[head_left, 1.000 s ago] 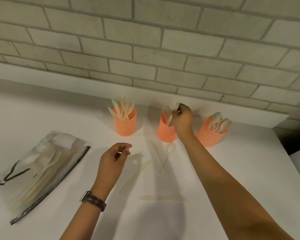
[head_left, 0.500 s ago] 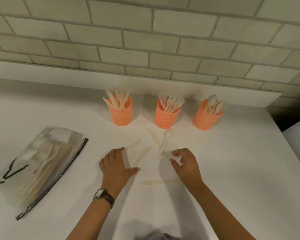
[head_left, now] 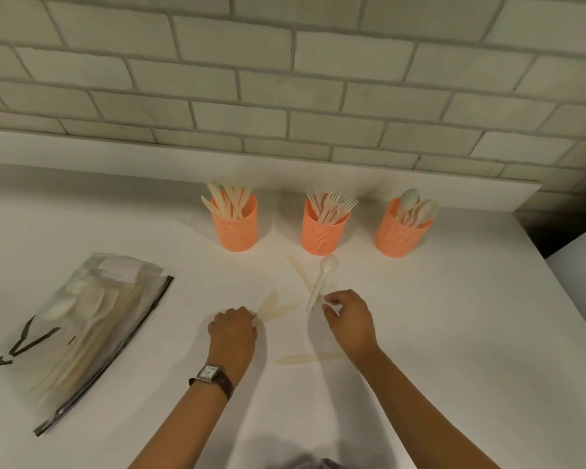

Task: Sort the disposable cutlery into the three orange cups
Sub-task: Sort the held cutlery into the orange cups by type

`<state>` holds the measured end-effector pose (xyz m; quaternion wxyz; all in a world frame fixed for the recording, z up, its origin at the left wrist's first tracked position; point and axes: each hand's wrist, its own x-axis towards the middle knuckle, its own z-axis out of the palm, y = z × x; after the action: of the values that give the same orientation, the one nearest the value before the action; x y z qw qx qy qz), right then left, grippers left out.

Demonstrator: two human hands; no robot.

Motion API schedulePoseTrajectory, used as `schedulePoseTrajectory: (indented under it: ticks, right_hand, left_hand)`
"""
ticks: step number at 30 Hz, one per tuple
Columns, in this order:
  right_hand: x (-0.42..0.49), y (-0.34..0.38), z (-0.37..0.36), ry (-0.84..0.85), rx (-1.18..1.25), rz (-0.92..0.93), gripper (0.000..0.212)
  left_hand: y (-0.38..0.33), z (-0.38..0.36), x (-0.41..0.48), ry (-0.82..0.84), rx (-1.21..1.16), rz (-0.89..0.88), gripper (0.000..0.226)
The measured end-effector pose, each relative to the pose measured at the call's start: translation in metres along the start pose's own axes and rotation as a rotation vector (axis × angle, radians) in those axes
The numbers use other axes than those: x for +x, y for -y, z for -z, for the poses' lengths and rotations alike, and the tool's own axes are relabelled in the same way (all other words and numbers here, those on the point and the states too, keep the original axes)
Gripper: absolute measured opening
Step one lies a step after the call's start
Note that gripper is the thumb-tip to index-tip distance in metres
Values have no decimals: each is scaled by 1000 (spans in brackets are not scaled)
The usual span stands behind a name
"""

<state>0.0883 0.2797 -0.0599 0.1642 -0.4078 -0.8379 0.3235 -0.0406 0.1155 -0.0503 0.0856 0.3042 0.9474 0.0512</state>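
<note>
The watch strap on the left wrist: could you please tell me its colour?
The watch strap is dark brown; the head view shows it.

1 head-worn view, angled forward and down, close over white counter point(head_left: 454, 333), facing brick wall point(head_left: 285, 79)

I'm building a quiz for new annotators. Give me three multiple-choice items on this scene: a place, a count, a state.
1. Which cup holds the forks? A left B middle C right
2. How many orange cups? A two B four C three
3. The left hand is A gripping loose knives B flat, open C raised in the air
Key: 1 B, tines rise from the middle cup; 2 C, three stand by the wall; 3 A, it curls over two knives.
</note>
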Motion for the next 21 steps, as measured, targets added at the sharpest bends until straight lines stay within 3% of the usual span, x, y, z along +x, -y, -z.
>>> schedulePoseTrajectory:
  ticks: [3, 7, 10, 12, 14, 16, 18, 21]
  right_hand:
    - [15, 12, -2, -5, -49, -15, 23]
    - [36, 30, -10, -11, -168, 39, 32]
    - [50, 41, -13, 101, -400, 23, 37]
    - [57, 48, -15, 147, -542, -5, 34]
    - [62, 57, -16, 191, -570, -72, 26]
    - [64, 63, -14, 264, -331, -212, 19]
    - [62, 70, -5, 320, 161, -372, 20]
    - [50, 74, 19, 255, 688, -489, 10]
  left_hand:
    - [1, -11, -7, -95, 129, -116, 36]
    - [6, -13, -13, -124, 16, -177, 33]
    - [13, -7, -15, -149, -196, -176, 27]
    - [17, -8, -13, -131, -396, -62, 11]
    - [21, -8, -14, -55, -512, -38, 23]
    - [22, -3, -18, -52, -621, -51, 27]
    - [20, 8, -25, -42, -781, -46, 26]
    - [16, 20, -34, -60, -936, 16, 22]
